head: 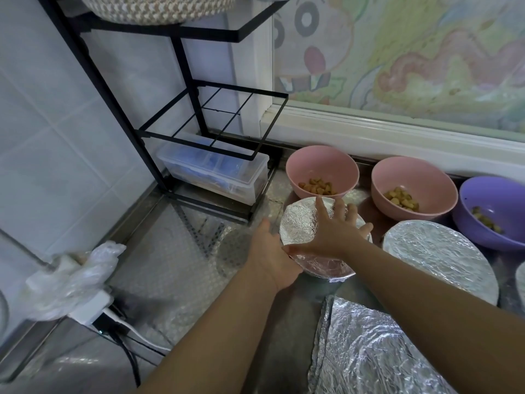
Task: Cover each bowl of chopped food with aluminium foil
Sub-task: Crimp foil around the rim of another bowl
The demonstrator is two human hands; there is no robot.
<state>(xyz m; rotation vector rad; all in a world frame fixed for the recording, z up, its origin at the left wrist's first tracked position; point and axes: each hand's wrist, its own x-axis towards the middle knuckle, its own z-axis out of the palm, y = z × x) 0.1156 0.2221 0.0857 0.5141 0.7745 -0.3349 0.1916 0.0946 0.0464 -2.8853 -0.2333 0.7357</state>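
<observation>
A silvery, patterned counter (176, 265) in a tiled kitchen corner. Nearest, a loose foil sheet (369, 351) lies at the right. Beyond it, the right hand (332, 231) rests with fingers spread flat on a foil-covered bowl (298, 220). The left hand (272, 251) is against the bowl's left side, its fingertips hidden, so its grasp cannot be told. Just right is a second covered bowl (434, 251). Behind stand two uncovered pink bowls (321, 163) and a purple bowl (488, 200), all holding chopped food. A black rack (184, 72) stands far left.

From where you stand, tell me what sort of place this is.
Probably a home kitchen counter: a tiled wall, a black rack holding a clear storage box, and a pink bowl of chopped food behind a foil-covered bowl.
</observation>
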